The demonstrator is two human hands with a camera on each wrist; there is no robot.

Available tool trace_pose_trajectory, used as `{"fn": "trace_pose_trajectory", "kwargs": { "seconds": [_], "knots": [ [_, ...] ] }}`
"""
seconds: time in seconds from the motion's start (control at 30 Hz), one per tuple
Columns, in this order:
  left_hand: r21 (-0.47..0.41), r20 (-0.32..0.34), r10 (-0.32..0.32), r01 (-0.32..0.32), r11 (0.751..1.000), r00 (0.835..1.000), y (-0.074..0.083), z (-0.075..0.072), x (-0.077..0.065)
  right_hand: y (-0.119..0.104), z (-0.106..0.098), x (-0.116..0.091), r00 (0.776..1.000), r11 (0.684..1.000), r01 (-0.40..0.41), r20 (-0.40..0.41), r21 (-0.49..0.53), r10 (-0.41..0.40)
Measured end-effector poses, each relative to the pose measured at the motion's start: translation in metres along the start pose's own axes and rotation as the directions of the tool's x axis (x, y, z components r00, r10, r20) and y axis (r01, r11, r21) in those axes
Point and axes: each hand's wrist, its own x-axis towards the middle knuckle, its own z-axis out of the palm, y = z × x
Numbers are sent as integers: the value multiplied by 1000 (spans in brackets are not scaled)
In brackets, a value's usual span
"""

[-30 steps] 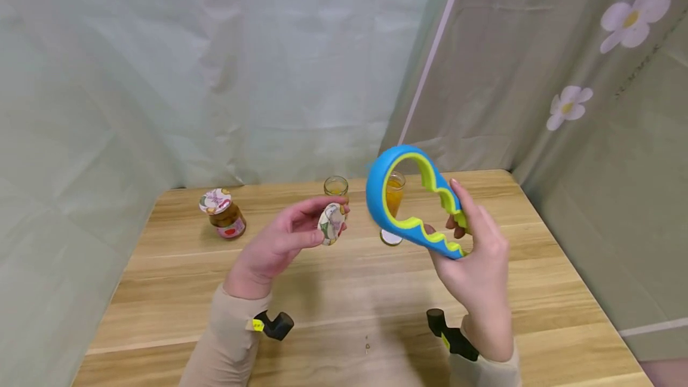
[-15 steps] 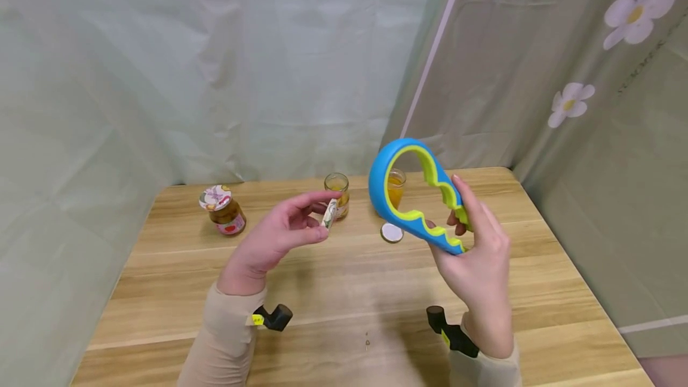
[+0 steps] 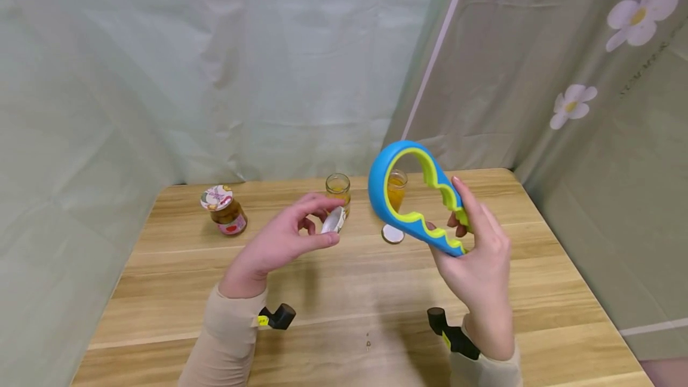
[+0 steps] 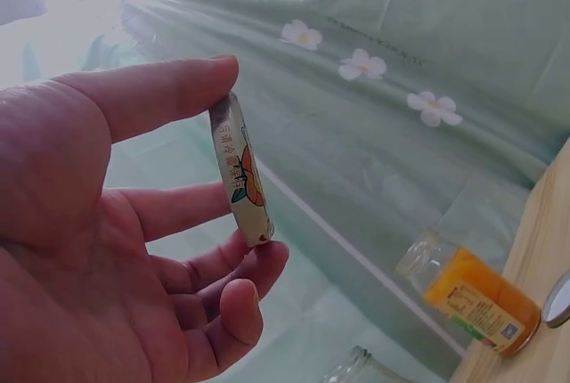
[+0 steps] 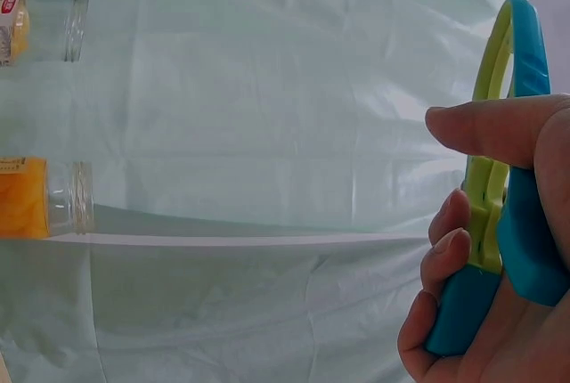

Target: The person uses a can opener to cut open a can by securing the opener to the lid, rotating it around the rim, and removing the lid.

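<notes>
My left hand (image 3: pixel 285 235) pinches a printed jar lid (image 3: pixel 334 220) between thumb and fingers, its white inner side partly facing up in the head view. In the left wrist view the lid (image 4: pixel 240 172) stands edge-on, showing a fruit print on its rim. My right hand (image 3: pixel 478 261) grips both handles of a blue and yellow-green jar opener (image 3: pixel 378 184), held up over the table with its loop pointing left. Behind the left hand stands an uncapped glass jar (image 3: pixel 338 184). Through the opener's loop shows another uncapped jar (image 3: pixel 396 189) with orange contents.
A second lid (image 3: pixel 393 233) lies white side up in front of the orange jar. At the left stands a capped jar (image 3: pixel 228 214) with a printed lid. The wooden table (image 3: pixel 177 291) ends at a pale curtain (image 3: pixel 301 76) behind.
The lid in my left hand has turned from its printed face, past edge-on, to show its white inside. My right hand and the jar opener have barely moved.
</notes>
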Motion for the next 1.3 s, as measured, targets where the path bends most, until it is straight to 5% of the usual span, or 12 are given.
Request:
{"fn": "trace_pose_trajectory", "kwargs": {
  "seconds": [0.2,0.43,0.87,1.3],
  "knots": [
    [117,-51,-20,26,993,999,-5,6,3,6,1,-1,1000,1000,-1,6,-11,1],
    [311,-123,-34,71,948,992,-22,17,12,12,3,-4,1000,1000,-4,17,-23,4],
    [358,-149,-38,90,929,988,-29,23,17,13,3,-5,1000,1000,-6,27,-30,7],
    [403,-144,-116,165,900,983,-39,30,23,23,5,-9,999,999,-11,34,-34,12]
  ]
}}
